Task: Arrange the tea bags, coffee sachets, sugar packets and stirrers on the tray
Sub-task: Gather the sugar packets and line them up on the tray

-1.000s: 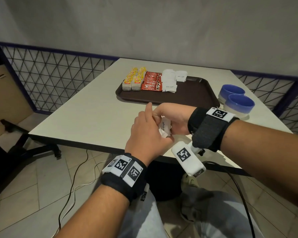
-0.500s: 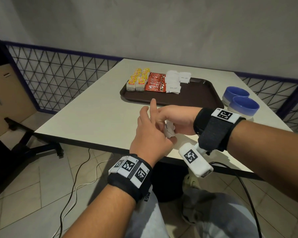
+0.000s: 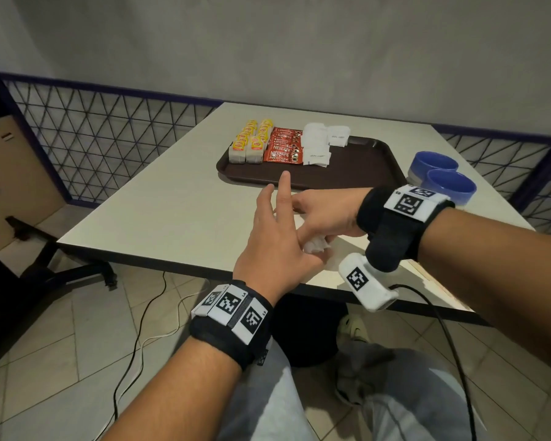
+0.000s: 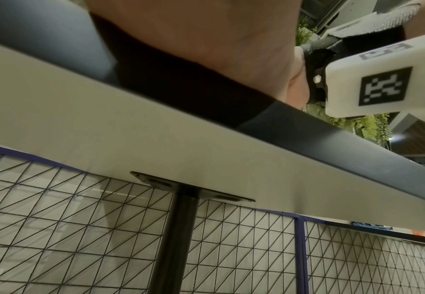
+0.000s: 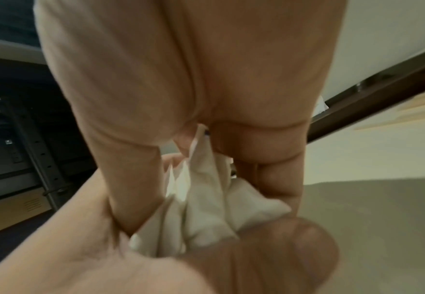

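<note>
A: Currently the right hand is closing its grip around a bunch of white sugar packets, fingers curled over them just above the near edge of the counter.

B: And the left hand?

A: It is touching the same bunch from below, fingers spread and mostly straight; thumb contact is hidden, so I am logging it as steadying, not gripping.

B: Where is everything else sitting?

A: Beyond the grip, the tray is holding tea bags, coffee sachets and more packets in rows along its far-left part. Two blue bowls are standing off to the grip's right.

B: Risks?

A: The bunch is looking crumpled and fanned, so a packet is likely slipping out over the counter edge if the left hand lets go early. Packets are also risking a tear under a tight squeeze.
</note>
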A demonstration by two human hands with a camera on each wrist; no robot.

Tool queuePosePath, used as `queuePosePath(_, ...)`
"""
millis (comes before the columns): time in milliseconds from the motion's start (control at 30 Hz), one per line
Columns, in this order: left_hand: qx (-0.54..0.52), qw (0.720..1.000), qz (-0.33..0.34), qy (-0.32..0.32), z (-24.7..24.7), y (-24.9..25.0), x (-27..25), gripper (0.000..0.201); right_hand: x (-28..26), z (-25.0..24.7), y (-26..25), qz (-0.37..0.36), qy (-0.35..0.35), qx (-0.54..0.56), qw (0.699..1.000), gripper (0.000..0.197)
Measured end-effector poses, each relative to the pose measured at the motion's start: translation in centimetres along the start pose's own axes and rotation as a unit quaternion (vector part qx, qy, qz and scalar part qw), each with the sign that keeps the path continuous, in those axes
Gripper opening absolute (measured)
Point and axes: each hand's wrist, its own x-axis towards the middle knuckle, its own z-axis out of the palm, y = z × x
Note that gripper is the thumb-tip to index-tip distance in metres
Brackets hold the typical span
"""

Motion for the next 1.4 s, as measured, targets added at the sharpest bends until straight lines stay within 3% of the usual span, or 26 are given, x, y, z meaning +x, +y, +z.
queuePosePath(100,-0.002,1.000,0.012,0.000,-0.1,-0.1,-0.1,0.137,-0.1,0.3,-0.2,0.015,0.033,-0.013,0.999,0.033)
queuePosePath(267,0.008,0.999,0.036,0.023,-0.3,-0.2,-0.1,0.138,-0.3,1.1,0.2,0.022,0.092,0.031,0.995,0.028)
queuePosePath(367,-0.045,0.998,0.032,0.013,-1.4,-0.8,-0.3,0.141,-0.2,1.4,1.8,0.010,0.162,0.128,0.979,0.024)
queuePosePath(467,0.005,1.000,-0.012,0.010,-3.2,-1.7,-0.7,0.141,-0.2,1.6,3.7,0.016,0.189,0.279,0.941,0.042)
queuePosePath(533,0.085,0.994,-0.064,-0.018,-4.4,-1.9,-0.8,0.133,-0.5,1.6,4.5,0.013,0.188,0.358,0.915,0.049)
queuePosePath(633,0.181,0.974,-0.094,-0.101,-5.6,-1.7,-0.8,0.091,-0.9,1.8,5.2,0.001,0.191,0.432,0.881,0.051)
queuePosePath(700,0.172,0.973,-0.090,-0.121,-5.9,-1.3,-0.5,0.067,-1.2,2.1,5.4,-0.007,0.192,0.473,0.860,0.048)
queuePosePath(767,0.168,0.973,-0.084,-0.134,-5.8,-0.8,0.0,0.057,-1.5,2.3,5.4,-0.015,0.195,0.495,0.847,0.037)
queuePosePath(967,0.203,0.953,-0.080,-0.210,-6.0,0.6,2.4,0.070,-2.0,2.7,5.5,-0.024,0.205,0.518,0.830,0.030)
queuePosePath(1233,0.207,0.933,-0.048,-0.291,-6.7,1.6,4.4,0.063,-1.2,2.7,6.6,-0.040,0.218,0.549,0.806,0.039)
queuePosePath(1400,0.148,0.943,-0.063,-0.290,-7.0,1.6,5.1,0.043,-1.1,3.2,7.9,-0.074,0.217,0.606,0.762,0.045)
